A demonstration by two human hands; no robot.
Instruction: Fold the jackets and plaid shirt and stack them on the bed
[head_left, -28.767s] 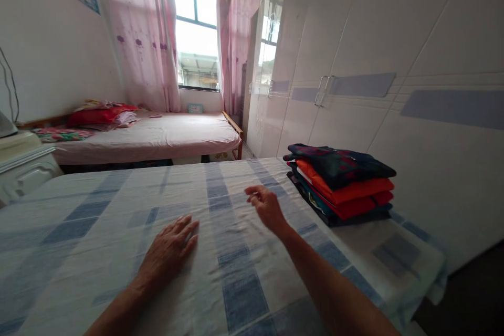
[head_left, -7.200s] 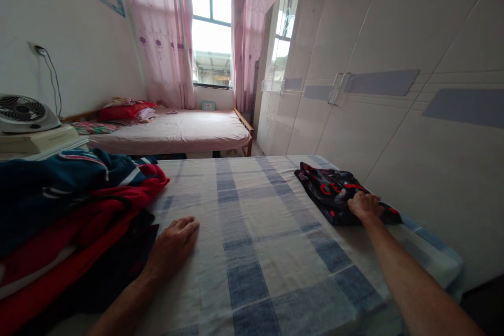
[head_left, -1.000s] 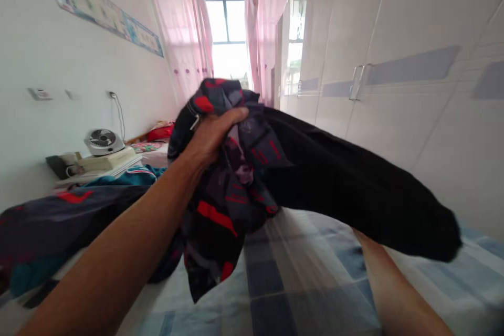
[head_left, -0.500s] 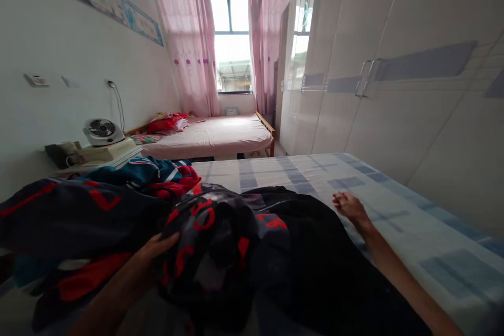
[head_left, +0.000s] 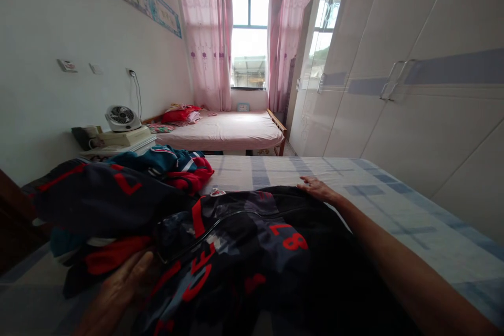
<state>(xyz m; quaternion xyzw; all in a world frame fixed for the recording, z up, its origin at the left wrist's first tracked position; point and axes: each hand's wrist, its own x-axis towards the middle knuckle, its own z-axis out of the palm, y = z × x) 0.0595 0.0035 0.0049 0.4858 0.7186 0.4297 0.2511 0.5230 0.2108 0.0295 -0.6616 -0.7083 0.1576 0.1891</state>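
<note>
A dark zip-up jacket [head_left: 236, 252] with red lettering and a grey patterned front lies spread on the checked bed in front of me. At its near left edge is my left hand [head_left: 128, 281], closed at the cloth with the thumb on top; its other fingers are partly hidden. My right hand [head_left: 319, 190] rests at the far edge of the black part, fingers stretched out and apart. Left of the jacket lies a pile with a dark garment [head_left: 94, 194] with red stripes, a teal garment [head_left: 157, 158] and red cloth [head_left: 195, 176].
The checked bedsheet [head_left: 394, 210] extends to the right and far side. A small fan [head_left: 123, 118] stands on a bedside cabinet at left. Beyond are a pink-sheeted bed [head_left: 232, 128] and a curtained window. A white wardrobe [head_left: 378, 131] lines the right side.
The jacket's bunched left part now lies flatter, showing its zip and lettering. My right hand moved left onto its far edge; my left hand moved left and down. The view turned slightly left.
</note>
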